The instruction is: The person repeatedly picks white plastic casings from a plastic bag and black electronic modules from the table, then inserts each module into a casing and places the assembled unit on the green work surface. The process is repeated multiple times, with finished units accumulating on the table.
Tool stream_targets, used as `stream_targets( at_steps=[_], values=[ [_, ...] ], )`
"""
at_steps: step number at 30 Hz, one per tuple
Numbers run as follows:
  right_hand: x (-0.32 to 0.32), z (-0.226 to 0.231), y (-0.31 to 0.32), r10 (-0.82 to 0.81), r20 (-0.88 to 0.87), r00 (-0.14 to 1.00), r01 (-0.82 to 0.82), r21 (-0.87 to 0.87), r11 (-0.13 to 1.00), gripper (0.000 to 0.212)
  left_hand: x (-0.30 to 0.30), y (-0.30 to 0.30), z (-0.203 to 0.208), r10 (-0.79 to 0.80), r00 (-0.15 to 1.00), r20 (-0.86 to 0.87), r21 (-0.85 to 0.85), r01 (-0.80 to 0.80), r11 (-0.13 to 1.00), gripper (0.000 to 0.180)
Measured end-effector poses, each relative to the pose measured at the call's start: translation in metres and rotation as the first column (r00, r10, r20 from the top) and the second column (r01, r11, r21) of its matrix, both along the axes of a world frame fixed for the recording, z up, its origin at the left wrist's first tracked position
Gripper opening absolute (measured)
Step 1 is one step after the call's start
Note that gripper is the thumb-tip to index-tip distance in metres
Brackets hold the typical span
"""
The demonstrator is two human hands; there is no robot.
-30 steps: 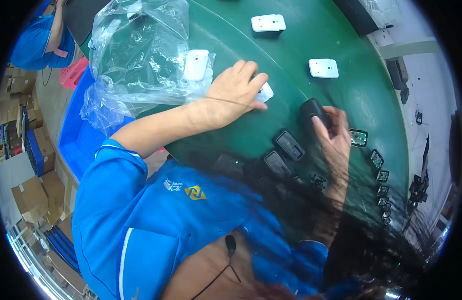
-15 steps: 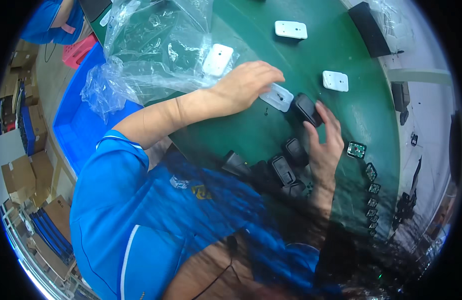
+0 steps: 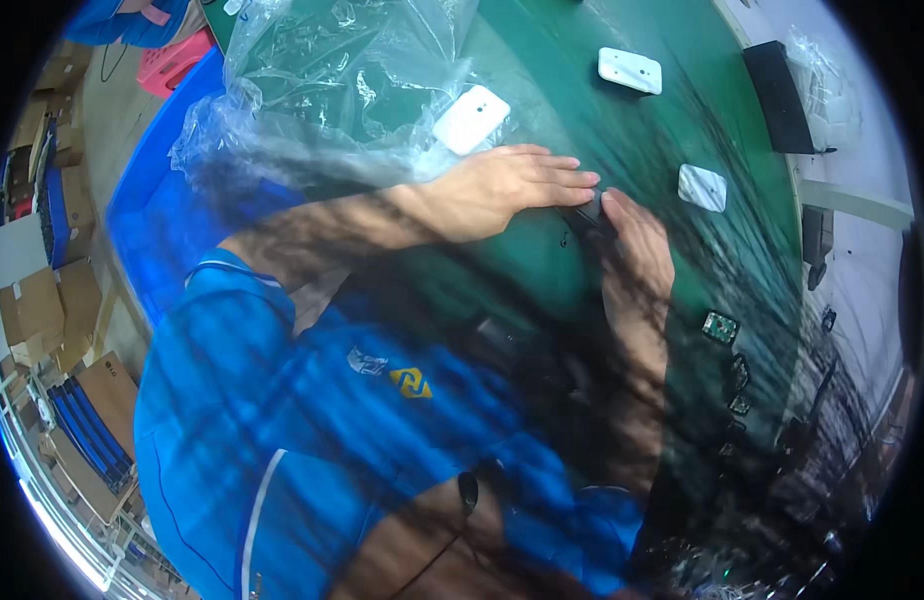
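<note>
A broad table with a smooth green top (image 3: 532, 60) fills the middle, its edge bowed by the lens. To its left runs a dull beige-grey floor (image 3: 122, 130), where a pink-red slotted plastic stool or basket (image 3: 172, 65) stands. Brown cardboard boxes (image 3: 30, 315) crowd the far left, and a bright white strip of light (image 3: 52, 535) curves along the lower-left rim. Beyond the table's right edge lies a pale whitish surface (image 3: 867, 260).

On my feed, a blue bin (image 3: 142, 205) sits beside the green table (image 3: 537, 60), with a pink basket (image 3: 175, 65) near its far end. Farther left I see brown cartons (image 3: 30, 305); top right, a black box (image 3: 779, 98) beside crumpled clear plastic (image 3: 830, 95).
</note>
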State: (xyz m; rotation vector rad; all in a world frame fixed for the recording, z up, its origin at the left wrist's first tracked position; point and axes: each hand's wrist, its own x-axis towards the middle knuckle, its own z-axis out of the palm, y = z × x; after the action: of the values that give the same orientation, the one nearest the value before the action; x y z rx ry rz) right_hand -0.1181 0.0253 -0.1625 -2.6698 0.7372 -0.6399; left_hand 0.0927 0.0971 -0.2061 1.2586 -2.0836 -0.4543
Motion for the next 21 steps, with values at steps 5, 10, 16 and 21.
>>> stream_targets(
  at_steps=[5,10,16,21],
  values=[
    [0.005,0.006,0.014,-0.085,-0.207,0.975,0.034,-0.24,0.97,0.037,0.001,0.004,0.006,0.008,0.992,0.127,-0.069,0.001,0.998,0.048],
    [-0.001,0.007,-0.002,-0.012,-0.004,1.0,0.012,0.077,0.997,0.038,-0.004,-0.001,0.008,0.058,0.98,0.189,-0.224,-0.014,0.974,0.045],
    [0.0,0.026,-0.041,-0.188,-0.013,0.982,0.151,0.656,0.739,0.032,-0.013,-0.034,0.006,0.072,0.996,0.058,-0.24,-0.056,0.969,0.039],
    [-0.014,0.025,-0.038,-0.47,0.249,0.847,0.294,0.517,0.804,0.029,0.015,-0.079,0.028,0.275,0.933,-0.231,-0.142,-0.312,0.939,0.03]
  ],
)
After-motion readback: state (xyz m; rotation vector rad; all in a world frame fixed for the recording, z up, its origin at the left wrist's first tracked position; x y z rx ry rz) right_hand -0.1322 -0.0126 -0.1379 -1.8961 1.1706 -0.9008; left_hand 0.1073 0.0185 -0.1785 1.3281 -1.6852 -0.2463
